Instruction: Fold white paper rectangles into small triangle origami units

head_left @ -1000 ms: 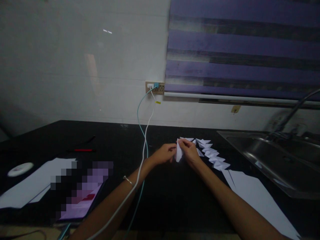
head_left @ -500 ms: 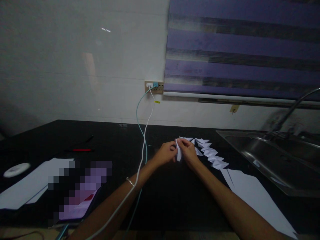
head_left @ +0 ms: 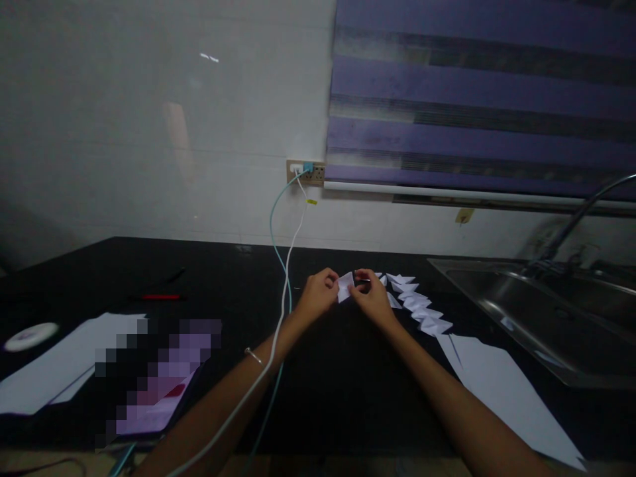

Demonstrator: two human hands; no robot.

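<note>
Centrally, below mid-frame — folded paper piece [head_left: 344, 287], over the counter [head_left: 318, 397], both grips pinched on it: left hand [head_left: 317, 293] at its left edge, right hand [head_left: 371, 299] at its right, likely steadying the fold. Row of folded triangles [head_left: 421, 309] just right, within reach.

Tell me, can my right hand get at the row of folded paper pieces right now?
Probably yes. The row of folded paper pieces lies on the counter just beside the right hand, nothing between them; but that hand and the left hand both pinch a small paper.
</note>
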